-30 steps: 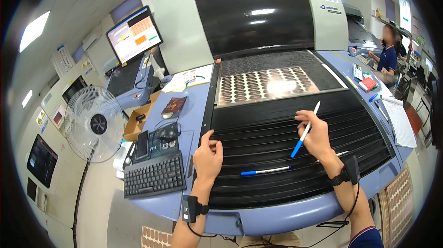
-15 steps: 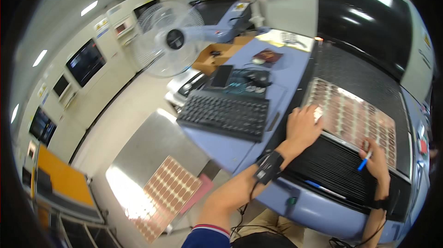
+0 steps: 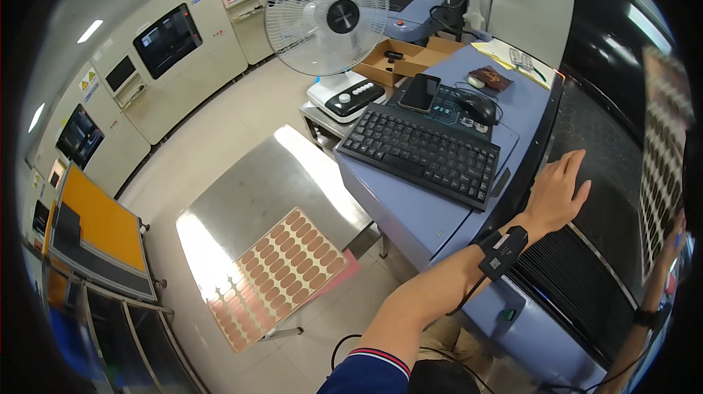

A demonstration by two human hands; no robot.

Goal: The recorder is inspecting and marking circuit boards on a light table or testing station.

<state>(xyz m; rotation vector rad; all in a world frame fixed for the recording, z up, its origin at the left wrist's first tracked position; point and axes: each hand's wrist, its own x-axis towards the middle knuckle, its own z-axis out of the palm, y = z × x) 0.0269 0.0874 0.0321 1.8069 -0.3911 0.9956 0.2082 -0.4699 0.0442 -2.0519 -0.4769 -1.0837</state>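
Note:
My left hand (image 3: 558, 190) hovers over the front of the machine's black bed (image 3: 593, 141), holding nothing, with the fingers stretched out and the thumb apart. At the far right, my right hand (image 3: 672, 246) grips the lower edge of a thin copper-coloured sheet (image 3: 663, 152) patterned with rows of ovals. The sheet stands nearly on edge above the bed and is blurred. A small patch of blue shows at the right hand, too smeared to make out. A similar patterned panel (image 3: 282, 273) lies on the steel table (image 3: 253, 174) at my left, partly over something pink.
A black keyboard (image 3: 421, 154), a phone (image 3: 420, 92) and a mouse (image 3: 477, 107) lie on the blue side surface. A white fan (image 3: 329, 17) stands behind them, near an open cardboard box (image 3: 399, 64). An orange-topped cart (image 3: 110, 225) is at far left.
My right hand has raised the patterned sheet off the bed and swung it to the right, turning it upright. My left hand has let go of it. The whole view has turned left.

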